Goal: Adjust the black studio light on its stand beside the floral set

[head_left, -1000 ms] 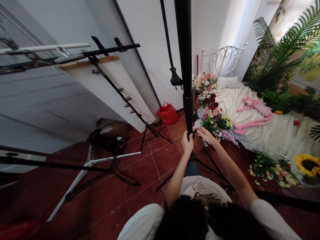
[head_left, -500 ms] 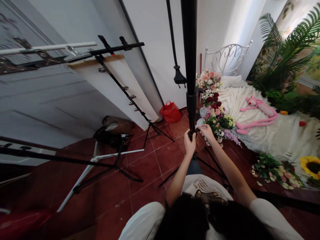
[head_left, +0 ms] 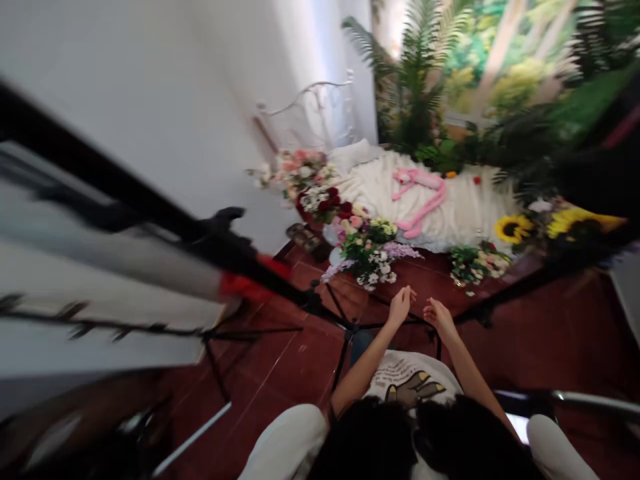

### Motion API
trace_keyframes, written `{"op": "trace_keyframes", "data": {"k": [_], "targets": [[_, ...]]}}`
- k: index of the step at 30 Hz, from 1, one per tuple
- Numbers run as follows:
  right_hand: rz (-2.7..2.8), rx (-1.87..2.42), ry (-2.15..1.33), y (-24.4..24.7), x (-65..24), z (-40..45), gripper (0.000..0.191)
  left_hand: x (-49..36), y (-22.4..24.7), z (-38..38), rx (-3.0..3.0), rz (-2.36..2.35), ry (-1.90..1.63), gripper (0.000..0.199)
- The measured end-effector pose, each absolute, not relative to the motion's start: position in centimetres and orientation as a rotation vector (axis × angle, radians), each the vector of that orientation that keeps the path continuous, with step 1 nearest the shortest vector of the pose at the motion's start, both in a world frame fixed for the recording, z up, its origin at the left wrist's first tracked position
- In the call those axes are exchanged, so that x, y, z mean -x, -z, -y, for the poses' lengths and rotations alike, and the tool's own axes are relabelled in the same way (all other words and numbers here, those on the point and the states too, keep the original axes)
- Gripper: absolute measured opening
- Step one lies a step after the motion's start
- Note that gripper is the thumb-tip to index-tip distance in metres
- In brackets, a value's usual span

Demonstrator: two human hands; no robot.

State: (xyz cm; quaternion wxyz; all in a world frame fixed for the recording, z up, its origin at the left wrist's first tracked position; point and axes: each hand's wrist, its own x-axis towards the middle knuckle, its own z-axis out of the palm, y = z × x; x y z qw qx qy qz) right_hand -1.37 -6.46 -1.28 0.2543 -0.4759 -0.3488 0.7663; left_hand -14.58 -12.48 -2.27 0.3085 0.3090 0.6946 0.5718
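My left hand [head_left: 401,305] is raised in front of my shirt with its fingers curled inward. Facing it across a small gap is my right hand [head_left: 439,313], its fingers also bent together. If either hand holds anything, it is too small or blurred to make out. Both hands are apart from the black light-stand pole [head_left: 270,273], which slants across the left side. The stand's tripod legs [head_left: 345,357] spread on the floor just beyond and below my hands.
Artificial flowers [head_left: 345,220] line a white fluffy blanket [head_left: 370,180] bearing a pink plush toy [head_left: 425,180]. Sunflowers [head_left: 514,229] stand at the right. Left are a red bag [head_left: 235,285] and a clipped backdrop stand [head_left: 165,328]. Another dark pole [head_left: 530,277] slants at right.
My view has turned right. Both hands have come off the black pole and moved closer to each other in front of me. The pole now leans across the left of the view.
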Motion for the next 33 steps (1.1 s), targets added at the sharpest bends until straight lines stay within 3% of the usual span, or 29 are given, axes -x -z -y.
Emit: {"op": "trace_keyframes", "data": {"k": [5,10,13,17,20,28,30,33], "targets": [[0.397,1.114,-2.053,-0.3,-6.5,7.6,0.012,7.1,-2.1,3.8,-1.121,-1.399,-1.49,0.051],[0.214,0.966,-1.96,-2.4,-10.4,8.1,0.027,0.0,-3.7,-1.4,-1.003,-1.041,-1.339,0.069],[0.297,0.995,-1.962,-2.7,-10.7,7.8,0.035,-2.0,-3.5,-2.7,-0.909,-0.956,-1.221,0.077],[0.548,1.004,-1.866,-2.7,-11.2,6.9,0.037,-2.7,-3.0,-2.9,-0.841,-0.99,-1.271,0.073],[0.931,1.109,-1.641,-2.5,-11.8,6.5,0.038,-2.9,-2.7,-2.9,-0.796,-1.029,-1.302,0.07],[1.401,1.481,-0.959,-3.6,-12.7,6.7,0.02,-3.2,-2.6,-2.9,-0.75,-1.005,-1.309,0.062],[1.434,1.394,-0.935,-6.4,-12.9,6.0,0.032,-3.1,-2.5,-2.9,-0.752,-1.016,-1.332,0.06],[1.451,1.13,-0.808,-12.9,-12.5,4.0,0.067,-3.2,-2.3,-2.9,-0.74,-1.054,-1.39,0.058]]}}
